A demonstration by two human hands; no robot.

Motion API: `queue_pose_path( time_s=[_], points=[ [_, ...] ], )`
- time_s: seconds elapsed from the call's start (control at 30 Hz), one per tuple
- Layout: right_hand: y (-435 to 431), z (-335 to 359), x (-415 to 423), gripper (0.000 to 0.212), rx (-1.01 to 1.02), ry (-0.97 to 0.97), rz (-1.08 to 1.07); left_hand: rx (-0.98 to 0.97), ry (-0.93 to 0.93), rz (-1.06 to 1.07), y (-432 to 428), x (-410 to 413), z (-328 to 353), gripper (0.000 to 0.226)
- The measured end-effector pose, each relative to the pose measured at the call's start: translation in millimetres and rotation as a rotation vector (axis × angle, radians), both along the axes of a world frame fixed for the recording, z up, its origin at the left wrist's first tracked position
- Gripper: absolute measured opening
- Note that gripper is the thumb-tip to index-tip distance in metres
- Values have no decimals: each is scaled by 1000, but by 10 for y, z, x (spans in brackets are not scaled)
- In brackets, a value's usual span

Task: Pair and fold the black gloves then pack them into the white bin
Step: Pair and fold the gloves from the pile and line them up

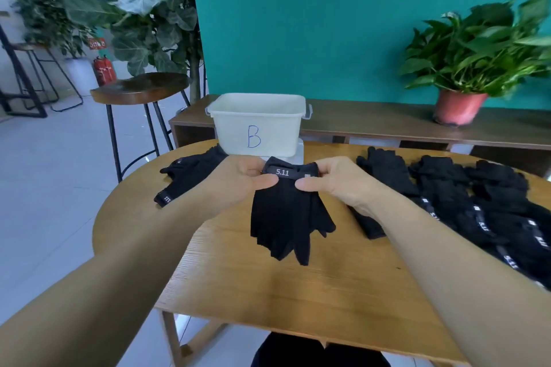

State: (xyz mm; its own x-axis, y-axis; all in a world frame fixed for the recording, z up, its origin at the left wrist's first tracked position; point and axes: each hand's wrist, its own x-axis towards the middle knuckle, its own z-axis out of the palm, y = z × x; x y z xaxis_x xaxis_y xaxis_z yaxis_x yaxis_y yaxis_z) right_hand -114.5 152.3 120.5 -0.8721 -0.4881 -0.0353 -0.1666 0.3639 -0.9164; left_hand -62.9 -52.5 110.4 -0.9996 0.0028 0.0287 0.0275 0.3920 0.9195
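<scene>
**Gloves held by the cuff before the white bin**

We see the wooden surface (298,292) filling the middle and lower frame. Along its right side lies a row of black gloves (477,211), overlapping, with their lettered cuff bands toward the lower right. The white bin (256,125), marked with a blue B, stands at the far edge of the surface, in the upper centre. Just below it in the frame we hold the stacked gloves (286,217) by a cuff band that reads 5.11, their fingers pointing down the frame. The loose gloves (185,176) lie at centre left, beside the bin. Our left hand (238,182) pinches the band's left end between thumb and curled fingers. Our right hand (334,185) pinches the right end likewise.
</scene>
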Motion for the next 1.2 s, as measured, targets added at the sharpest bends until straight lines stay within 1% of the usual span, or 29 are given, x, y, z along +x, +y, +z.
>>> queue_pose_path(
  time_s=[0.1,0.17,0.23,0.3,0.37,0.4,0.47,0.53,0.6,0.67,0.77,0.83,0.9,0.93,0.97,1.03,1.07,1.1,1.2],
  points=[
    [163,-61,-60,7,47,52,-13,-52,34,39,186,-82,-30,13],
    [248,-102,-122,4,85,128,-39,-63,57,73,289,-152,-59,12],
    [326,-169,-189,2,160,236,-69,-65,84,110,366,-194,-104,11],
    [381,-265,-179,10,274,437,-117,-99,132,122,415,-200,-205,11],
    [424,-427,-53,18,356,708,-149,-210,203,117,440,-116,-390,20],
    [449,-555,38,21,381,813,-138,-293,253,124,434,-56,-527,26],
    [511,-854,251,28,456,945,-100,-482,349,110,411,84,-821,31],
    [560,-1140,436,42,539,1036,-61,-667,380,64,376,248,-1101,31],
    [577,-1342,587,51,577,1066,-24,-744,377,4,345,413,-1317,38],
    [581,-1486,701,53,577,1050,-4,-752,381,-25,331,554,-1446,47],
    [606,-1567,833,51,543,1009,-18,-721,380,-13,312,669,-1489,47],
    [651,-1525,887,43,432,982,-77,-685,392,27,287,675,-1437,48],
    [680,-1396,871,43,303,926,-198,-664,389,112,283,632,-1349,42],
    [676,-1320,838,43,271,911,-259,-667,376,151,304,592,-1313,38],
    [656,-1250,797,40,281,912,-298,-671,357,175,348,557,-1265,32],
    [573,-1180,700,34,409,949,-301,-674,310,182,483,496,-1193,22],
    [517,-1179,655,34,487,956,-269,-697,266,162,561,467,-1177,29],
    [456,-1189,611,36,560,951,-224,-751,214,124,635,432,-1177,40],
    [286,-1252,533,47,763,902,-51,-952,76,23,760,369,-1267,62]
  ],
)
